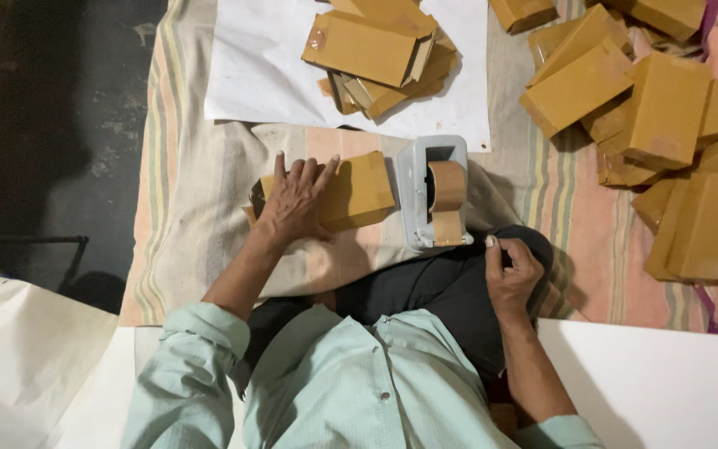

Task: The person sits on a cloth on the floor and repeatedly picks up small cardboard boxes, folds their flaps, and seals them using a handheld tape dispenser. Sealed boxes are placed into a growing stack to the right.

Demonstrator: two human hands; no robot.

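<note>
On striped cloth (209, 241) over the floor, seen from above: left hand (297, 199) spread flat, fingers splayed, pressing down on a brown cardboard box (359, 191) lying lengthwise just left of a grey tape dispenser (413, 195). Touching the box top, not gripping it. Brown tape roll (448, 187) upright in the dispenser, loose end hanging toward the lap. Right hand (513, 274) just below and right of the dispenser, curled nearly closed, thumb and forefinger pinched together near the tape end; cannot tell whether any tape sits between them. Dark trousers (434, 291) under that hand, pale green shirt sleeves (193, 374) lower down. Farther up, a small stack of similar boxes (376, 54) resting on a white sheet (251, 75). Off to the right, well apart from the hands, a loose heap of more brown boxes (666, 125). White boards (650, 382) at the bottom corners.
</note>
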